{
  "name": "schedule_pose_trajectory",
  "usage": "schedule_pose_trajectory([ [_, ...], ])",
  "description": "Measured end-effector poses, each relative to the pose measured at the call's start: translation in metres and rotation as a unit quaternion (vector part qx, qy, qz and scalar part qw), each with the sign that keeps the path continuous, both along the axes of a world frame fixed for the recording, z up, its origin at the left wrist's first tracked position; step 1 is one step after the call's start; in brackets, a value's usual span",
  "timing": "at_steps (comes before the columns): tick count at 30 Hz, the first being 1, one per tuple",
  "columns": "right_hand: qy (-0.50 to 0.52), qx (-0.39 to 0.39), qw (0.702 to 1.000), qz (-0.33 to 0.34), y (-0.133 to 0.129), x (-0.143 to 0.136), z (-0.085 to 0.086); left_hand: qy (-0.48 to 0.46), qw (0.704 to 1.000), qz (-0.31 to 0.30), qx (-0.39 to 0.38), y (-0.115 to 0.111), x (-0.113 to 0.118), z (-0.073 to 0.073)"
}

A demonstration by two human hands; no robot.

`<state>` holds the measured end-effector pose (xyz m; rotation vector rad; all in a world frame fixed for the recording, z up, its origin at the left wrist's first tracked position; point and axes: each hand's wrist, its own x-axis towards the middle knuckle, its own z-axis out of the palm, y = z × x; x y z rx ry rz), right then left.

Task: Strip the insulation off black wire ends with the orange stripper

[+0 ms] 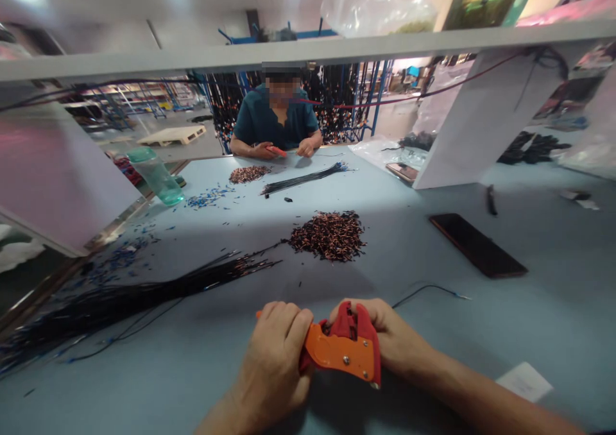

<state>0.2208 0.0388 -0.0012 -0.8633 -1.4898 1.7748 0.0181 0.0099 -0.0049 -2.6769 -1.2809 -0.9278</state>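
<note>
My left hand [276, 351] is wrapped round the handles of an orange and red wire stripper [339, 351]. Its red jaws point up and to the right. Close behind those jaws, my right hand [392, 329] is closed on a thin black wire [418, 289]. The wire's far part curves out past the hand onto the table, ending in a small ferrule. My right fingertips and the wire's near end are hidden behind the tool. Beyond my hands lies a heap of short black and copper offcuts [330, 236]. A long bundle of black wires [144, 297] stretches to the left.
Opposite me, a person [276, 120] holds a red-handled tool. Before them lie another offcut heap [249, 174] and wire bundle [303, 179]. Blue bits [209, 197] lie near a green bottle [161, 178]. A phone [476, 244] rests right; a shelf [231, 59] crosses overhead.
</note>
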Motion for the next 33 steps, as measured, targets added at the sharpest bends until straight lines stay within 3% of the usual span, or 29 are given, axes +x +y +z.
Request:
schedule_pose_trajectory([
  [10,-0.008,-0.002,1.000,-0.017,-0.0019,-0.0023,0.0076,0.011,1.000,0.000,0.013,0.0013,-0.0008,0.0009],
  [21,-0.036,0.026,0.999,-0.008,-0.0032,-0.0013,0.0001,0.013,1.000,-0.003,0.013,0.0013,-0.0014,0.0006],
  [33,-0.025,0.023,0.999,-0.006,-0.0049,-0.0028,0.0041,0.016,1.000,-0.002,0.013,0.0004,-0.0022,-0.0009],
])
